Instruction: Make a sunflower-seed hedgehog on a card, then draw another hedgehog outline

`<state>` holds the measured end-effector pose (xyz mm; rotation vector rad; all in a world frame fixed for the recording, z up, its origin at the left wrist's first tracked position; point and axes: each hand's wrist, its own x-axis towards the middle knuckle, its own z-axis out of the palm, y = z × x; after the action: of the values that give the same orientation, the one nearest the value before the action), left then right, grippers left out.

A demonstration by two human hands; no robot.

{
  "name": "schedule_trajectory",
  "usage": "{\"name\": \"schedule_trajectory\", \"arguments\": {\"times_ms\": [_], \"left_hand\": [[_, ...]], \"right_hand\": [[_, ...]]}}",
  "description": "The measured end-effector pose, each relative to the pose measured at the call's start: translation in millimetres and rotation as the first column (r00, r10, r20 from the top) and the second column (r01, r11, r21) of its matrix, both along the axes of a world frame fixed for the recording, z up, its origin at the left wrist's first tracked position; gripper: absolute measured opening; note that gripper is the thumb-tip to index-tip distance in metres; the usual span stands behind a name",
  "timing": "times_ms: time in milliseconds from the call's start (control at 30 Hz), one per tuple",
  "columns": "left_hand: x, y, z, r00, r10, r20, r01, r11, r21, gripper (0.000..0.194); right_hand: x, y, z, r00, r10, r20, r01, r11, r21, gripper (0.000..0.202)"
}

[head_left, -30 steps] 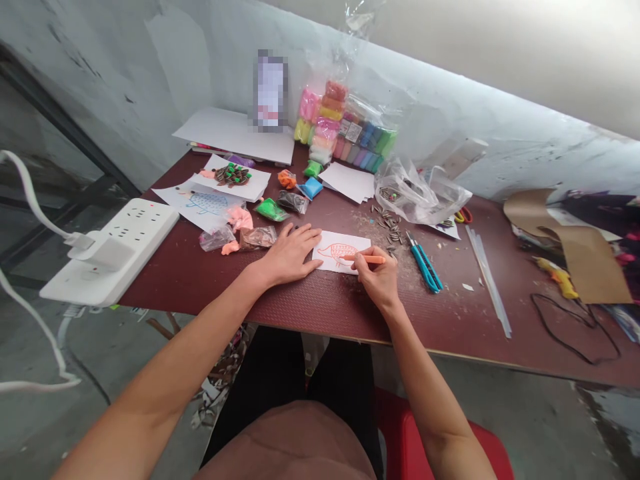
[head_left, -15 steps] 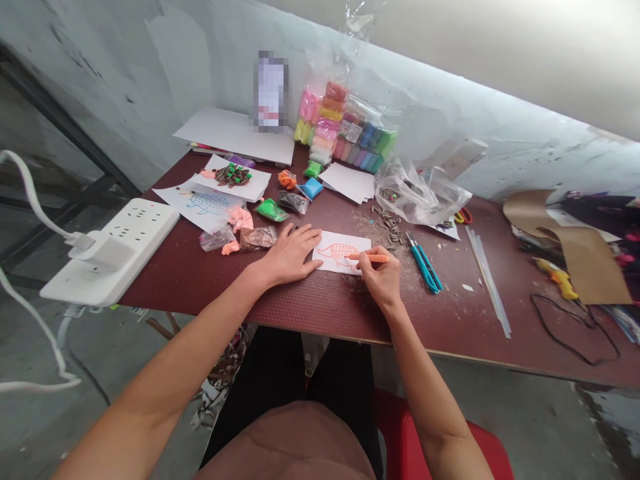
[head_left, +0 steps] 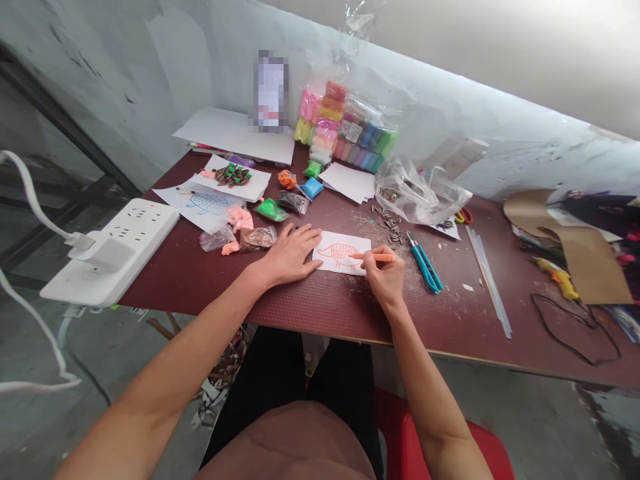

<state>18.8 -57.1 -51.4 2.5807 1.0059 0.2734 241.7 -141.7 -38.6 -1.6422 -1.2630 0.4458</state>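
A small white paper [head_left: 327,265] lies on the dark red table [head_left: 300,303], bearing an orange outline of an animal with short strokes inside and legs below. My left hand [head_left: 294,255] rests flat with fingers spread, its fingertips and thumb at the paper's left edge. In my right hand [head_left: 385,273] is an orange pen [head_left: 376,257], pinched between thumb and fingers, its tip over the right part of the drawing. Just right of that hand lies a teal cutter [head_left: 425,267], with striped seeds [head_left: 387,223] scattered behind the paper.
Bagged clay [head_left: 273,210] and a blue drawing [head_left: 200,203] lie at left, near a white power strip [head_left: 135,230]. Coloured clay packs [head_left: 365,140] stand behind. Plastic bag [head_left: 420,193], clear sticks [head_left: 489,283] and yellow glue gun [head_left: 560,279] are at right.
My right hand and the orange pen have shifted slightly to the right, uncovering more of the drawing's right end and legs. My left hand has stayed in place.
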Motion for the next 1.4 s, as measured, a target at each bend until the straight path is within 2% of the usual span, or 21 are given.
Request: {"name": "schedule_trajectory", "arguments": {"times_ms": [733,1133,1400], "left_hand": [[0.1,0.5,-0.2,1.000,0.002,-0.016,-0.002,1.000,0.004,0.058],[0.3,-0.2,-0.5,1.000,0.004,0.001,-0.004,1.000,0.014,0.057],[0.5,-0.2,-0.6,1.000,0.008,-0.004,-0.008,1.000,0.012,0.057]], "right_hand": [[-2.3,-0.5,0.9,0.999,0.035,-0.040,-0.035,0.999,0.002,0.024],[-8.8,-2.0,3.4,0.989,0.143,-0.045,-0.145,0.988,-0.050,0.024],[-9.0,-1.9,4.2,0.989,0.144,-0.029,-0.145,0.987,-0.061,0.025]]}}
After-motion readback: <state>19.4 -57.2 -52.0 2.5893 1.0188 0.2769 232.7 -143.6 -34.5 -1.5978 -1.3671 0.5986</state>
